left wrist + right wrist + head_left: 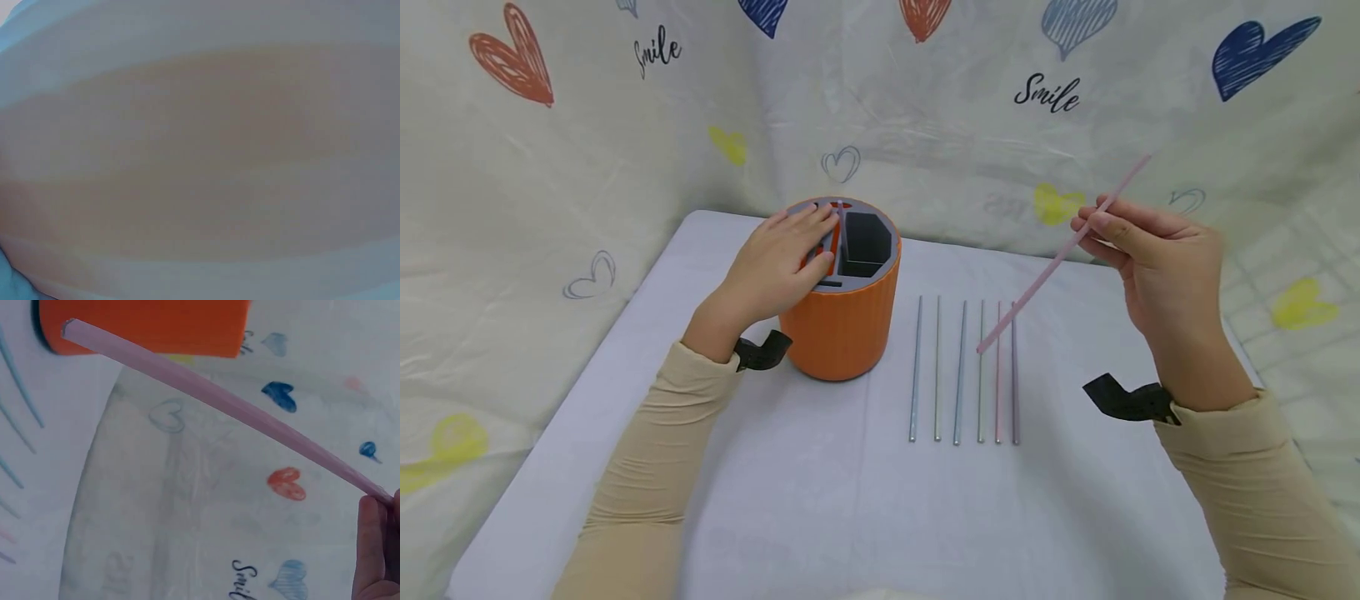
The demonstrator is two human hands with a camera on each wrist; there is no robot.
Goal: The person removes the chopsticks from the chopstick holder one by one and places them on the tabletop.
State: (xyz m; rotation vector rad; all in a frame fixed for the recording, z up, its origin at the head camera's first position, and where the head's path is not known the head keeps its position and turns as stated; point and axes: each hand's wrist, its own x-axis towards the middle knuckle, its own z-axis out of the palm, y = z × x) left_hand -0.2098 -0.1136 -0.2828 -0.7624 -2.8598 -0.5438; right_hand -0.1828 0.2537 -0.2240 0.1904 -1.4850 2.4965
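Observation:
An orange round desk organizer with a grey divided top stands on the table. My left hand rests on its top, fingers stretched over the left compartments and hiding part of them. A thin pale purple straw stands in the organizer beside the fingers. My right hand pinches a long pink straw between thumb and fingers, raised and slanting down to the left. In the right wrist view, the straw's lower end overlaps the organizer. The left wrist view is filled by a blurred surface up close.
Several thin straws, blue, greenish, pink and purple, lie side by side on the white table, right of the organizer; a blue straw is leftmost. Behind the table hangs a pale cloth printed with hearts and the word Smile.

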